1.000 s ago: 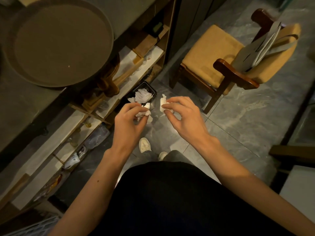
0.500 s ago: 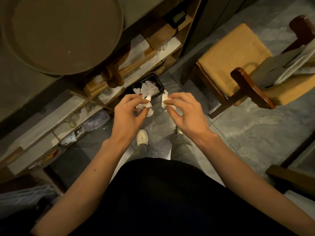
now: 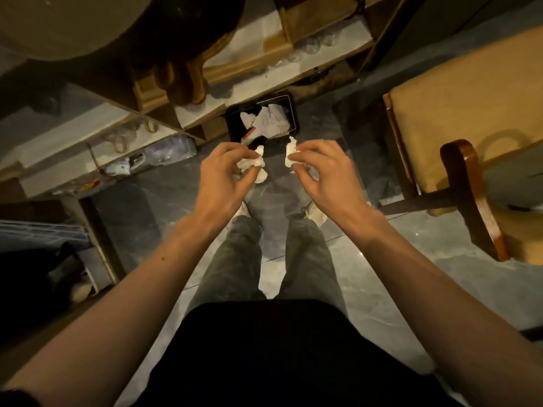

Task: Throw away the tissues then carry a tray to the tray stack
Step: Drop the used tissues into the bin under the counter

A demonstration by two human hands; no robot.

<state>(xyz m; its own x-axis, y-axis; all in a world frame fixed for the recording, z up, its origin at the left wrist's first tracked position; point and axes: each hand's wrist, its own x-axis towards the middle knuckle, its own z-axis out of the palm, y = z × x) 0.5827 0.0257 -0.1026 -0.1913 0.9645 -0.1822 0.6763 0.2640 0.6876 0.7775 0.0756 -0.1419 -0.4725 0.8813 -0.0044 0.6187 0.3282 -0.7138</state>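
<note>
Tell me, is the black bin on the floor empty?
Not empty. The bin is open on top, and crumpled white paper already lies inside. How deep the pile goes cannot be told.

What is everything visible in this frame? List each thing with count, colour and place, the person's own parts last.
tissues: two wads, white, one pinched in each hand
bin: one, black, on the floor against the shelves, crumpled paper inside
tray: one, round, brown, on the counter top left, partly cut off
shelves: one wooden unit, pale boards, under the counter, holding glassware
chair: one, dark wood with tan cushion, right
floor: grey tiles
shoes: two, pale, below the hands
left hand: grip shut on a wad, short of the bin
right hand: grip shut on the other wad
</note>
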